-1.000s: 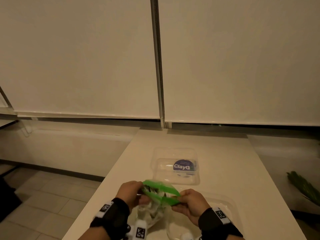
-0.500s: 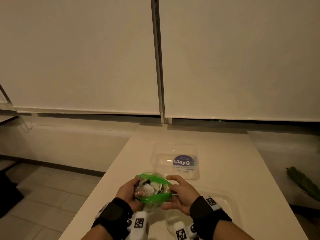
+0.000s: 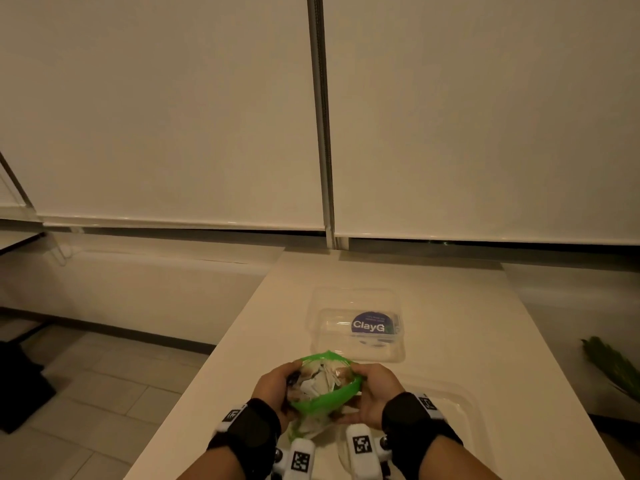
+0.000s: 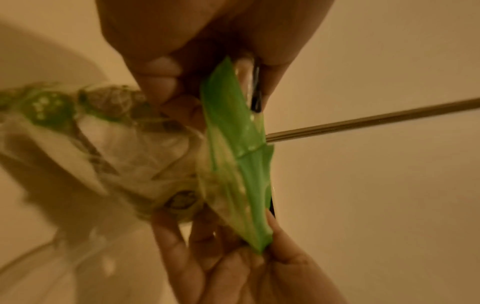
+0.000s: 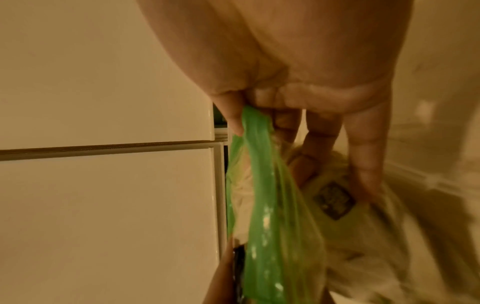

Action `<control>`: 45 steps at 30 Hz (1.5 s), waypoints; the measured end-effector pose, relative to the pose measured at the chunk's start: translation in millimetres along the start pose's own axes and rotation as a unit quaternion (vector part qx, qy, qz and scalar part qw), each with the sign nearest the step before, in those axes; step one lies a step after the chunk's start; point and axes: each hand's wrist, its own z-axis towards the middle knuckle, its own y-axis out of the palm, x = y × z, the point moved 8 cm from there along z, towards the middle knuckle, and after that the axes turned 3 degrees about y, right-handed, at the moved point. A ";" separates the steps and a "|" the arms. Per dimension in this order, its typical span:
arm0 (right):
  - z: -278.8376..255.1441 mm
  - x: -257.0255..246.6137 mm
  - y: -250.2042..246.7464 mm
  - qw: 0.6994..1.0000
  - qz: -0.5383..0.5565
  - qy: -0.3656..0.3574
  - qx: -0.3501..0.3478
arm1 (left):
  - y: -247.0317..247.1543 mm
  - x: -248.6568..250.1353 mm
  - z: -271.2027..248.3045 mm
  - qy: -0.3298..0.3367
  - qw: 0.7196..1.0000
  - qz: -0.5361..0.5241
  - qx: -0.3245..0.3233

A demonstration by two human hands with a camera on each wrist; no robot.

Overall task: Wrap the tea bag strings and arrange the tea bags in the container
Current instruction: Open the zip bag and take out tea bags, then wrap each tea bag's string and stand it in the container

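Both hands are holding a bag (image 3: 323,389) of tea bags (image 3: 320,382) near the table's near edge, left hand (image 3: 273,386) and right hand (image 3: 372,393) each pinching its green rim wide. If one pinch is slipping, tea bags are probably spilling. Farther off, the container (image 3: 356,323) is showing a "ClayG" label (image 3: 369,326); smaller print's too blurry.

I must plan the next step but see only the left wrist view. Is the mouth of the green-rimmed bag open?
Observer: Yes. The head view shows the bag spread open between the left hand and right hand, with tea bags inside.
Operator: Where is the container?
Observer: A clear container with a blue ClayG label lies on the table beyond the bag, untouched.
Operator: Anything else near?
Observer: A clear tray lies on the table beside the right wrist.
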 end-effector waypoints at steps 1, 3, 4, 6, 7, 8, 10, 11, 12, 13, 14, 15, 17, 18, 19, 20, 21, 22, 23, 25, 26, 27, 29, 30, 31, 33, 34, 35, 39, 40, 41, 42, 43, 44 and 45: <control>3.2 0.8 -2.7 1.000 0.011 -0.005 0.003 | -1.6 3.7 1.9 0.024 1.000 0.011 0.016; 7.2 -1.7 -10.8 0.999 0.009 -0.039 0.018 | -5.7 12.6 4.7 0.084 0.993 0.061 0.048; 9.2 -4.3 -16.2 0.998 0.001 -0.060 0.030 | -6.4 15.7 3.8 0.108 0.989 0.086 0.056; 7.2 -9.6 -24.7 0.994 -0.012 -0.100 0.047 | -3.0 20.7 -2.5 0.159 0.976 0.140 0.048; 4.9 -11.9 -28.7 0.991 -0.019 -0.119 0.053 | 0.0 22.4 -5.8 0.188 0.967 0.169 0.032; 2.0 -13.4 -32.5 0.988 -0.033 -0.136 0.060 | 3.5 23.1 -8.3 0.218 0.956 0.197 0.011; -5.3 -13.4 -35.8 0.983 -0.067 -0.158 0.063 | 9.6 21.0 -13.7 0.264 0.935 0.235 -0.032; -7.9 -11.9 -36.0 0.980 -0.084 -0.167 0.062 | 11.6 19.8 -16.5 0.285 0.925 0.246 -0.046; -9.3 -10.4 -37.1 0.977 -0.100 -0.176 0.067 | 12.8 18.6 -18.5 0.302 0.917 0.257 -0.052; -10.9 -9.3 -38.6 0.973 -0.111 -0.188 0.078 | 15.1 17.5 -21.8 0.314 0.910 0.264 -0.057; -12.3 -8.0 -39.8 0.970 -0.117 -0.196 0.088 | 15.9 16.2 -22.6 0.321 0.906 0.270 -0.057; -14.3 -6.6 -40.3 0.968 -0.117 -0.203 0.091 | 17.0 14.1 -22.4 0.321 0.904 0.276 -0.057; -15.0 -4.4 -39.6 0.965 -0.131 -0.213 0.083 | 16.2 11.8 -19.6 0.308 0.904 0.293 -0.049; -16.8 -4.1 -39.4 0.959 -0.157 -0.222 0.080 | 16.5 11.2 -19.3 0.301 0.902 0.306 -0.048; -18.2 -4.9 -39.9 0.947 -0.203 -0.234 0.083 | 17.5 10.4 -19.6 0.294 0.898 0.324 -0.051; -21.6 -6.9 -39.2 0.926 -0.270 -0.247 0.092 | 19.3 9.5 -20.5 0.291 0.891 0.343 -0.060; -25.3 -9.7 -38.2 0.898 -0.339 -0.263 0.102 | 22.0 8.2 -21.5 0.292 0.882 0.362 -0.072; -29.7 -13.5 -36.7 0.866 -0.398 -0.280 0.113 | 25.0 7.0 -22.9 0.297 0.872 0.380 -0.084; -33.2 -18.4 -34.1 0.835 -0.441 -0.306 0.124 | 27.6 6.5 -25.3 0.304 0.863 0.393 -0.094; -43.0 -30.6 -24.2 0.772 -0.494 -0.376 0.136 | 31.1 7.4 -29.3 0.320 0.850 0.405 -0.103; -46.8 -36.0 -17.9 0.736 -0.518 -0.413 0.139 | 31.5 8.7 -30.6 0.327 0.848 0.404 -0.101; -50.0 -41.3 -11.8 0.697 -0.544 -0.445 0.143 | 33.0 10.6 -32.5 0.334 0.847 0.403 -0.094; -51.8 -46.3 2.6 0.624 -0.600 -0.477 0.151 | 32.2 15.5 -35.6 0.352 0.836 0.416 -0.068; -51.6 -46.8 9.4 0.597 -0.626 -0.478 0.151 | 32.3 17.4 -37.6 0.359 0.828 0.428 -0.053; -49.2 -45.7 13.6 0.579 -0.652 -0.466 0.150 | 33.1 19.3 -39.8 0.365 0.820 0.438 -0.039; -45.9 -44.0 17.1 0.555 -0.693 -0.429 0.163 | 34.7 21.9 -44.0 0.375 0.810 0.450 -0.012; -45.5 -43.5 18.7 0.543 -0.708 -0.418 0.172 | 35.2 23.5 -46.4 0.380 0.807 0.452 0.000; -45.9 -43.5 21.0 0.531 -0.716 -0.417 0.177 | 35.9 24.6 -49.5 0.386 0.802 0.455 0.008; -51.7 -52.2 24.9 0.569 -0.678 -0.436 0.163 | 37.9 28.7 -59.5 0.425 0.789 0.444 0.013; -54.8 -58.4 23.3 0.603 -0.645 -0.445 0.153 | 39.3 31.3 -62.9 0.437 0.787 0.435 0.008; -58.5 -64.5 19.7 0.651 -0.597 -0.449 0.133 | 41.1 33.4 -66.0 0.442 0.788 0.428 -0.002; -62.9 -69.5 14.7 0.714 -0.534 -0.440 0.105 | 43.1 35.2 -67.8 0.441 0.795 0.415 -0.016; -67.7 -73.2 8.1 0.776 -0.459 -0.425 0.079 | 47.0 36.4 -69.9 0.433 0.811 0.393 -0.036; -72.8 -75.4 2.8 0.825 -0.388 -0.407 0.060 | 50.3 37.0 -71.0 0.416 0.833 0.359 -0.060; -79.9 -77.3 -2.3 0.859 -0.328 -0.390 0.049 | 57.5 35.6 -72.1 0.394 0.857 0.319 -0.092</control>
